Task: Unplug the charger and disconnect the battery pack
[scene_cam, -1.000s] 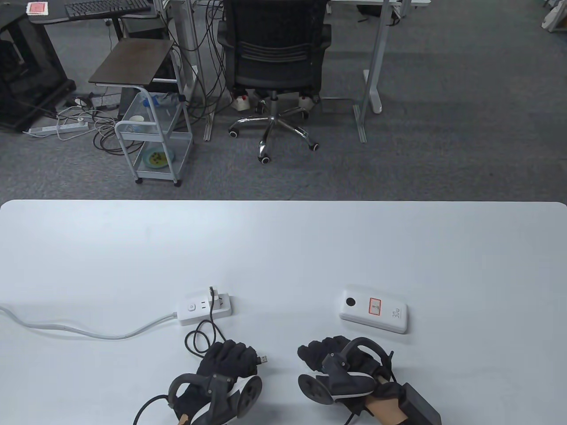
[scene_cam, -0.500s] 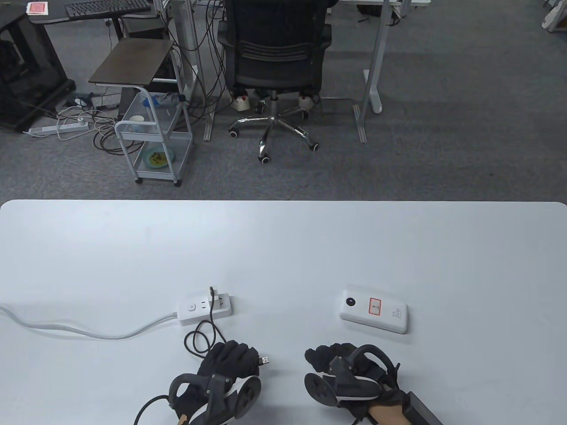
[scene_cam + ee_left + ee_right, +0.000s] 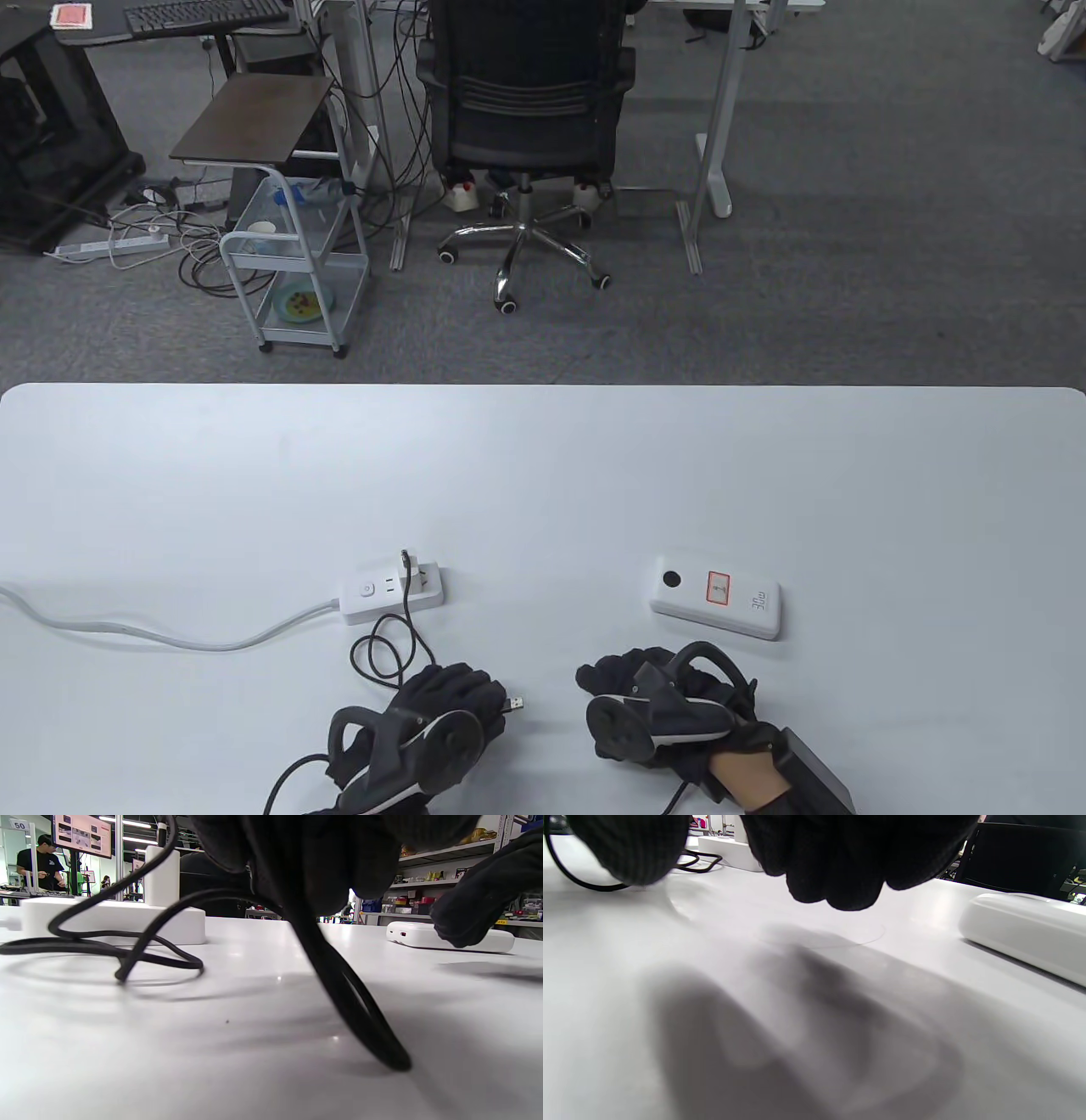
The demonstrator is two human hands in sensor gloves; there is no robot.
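A white power strip point(image 3: 377, 592) lies on the table with a white charger point(image 3: 424, 574) plugged into its right end. A black cable point(image 3: 386, 645) runs from the charger in a loop to my left hand point(image 3: 475, 686). That hand grips the cable, and the bare USB plug point(image 3: 513, 704) sticks out to the right of its fingers. The white battery pack point(image 3: 717, 597) lies apart at the right with no cable in it. My right hand point(image 3: 607, 675) rests on the table in front of the pack, fingers curled, holding nothing. The left wrist view shows the cable point(image 3: 348, 1005), strip point(image 3: 114, 921) and pack point(image 3: 424, 935).
The strip's grey cord point(image 3: 170, 632) runs off the table's left edge. The white table point(image 3: 543, 475) stretches bare behind the strip and the pack. An office chair point(image 3: 526, 110) and a small cart point(image 3: 293, 272) stand on the floor beyond the far edge.
My left hand has drawn back toward the near edge with the cable, and the USB plug moved a little right and nearer. My right hand shifted slightly.
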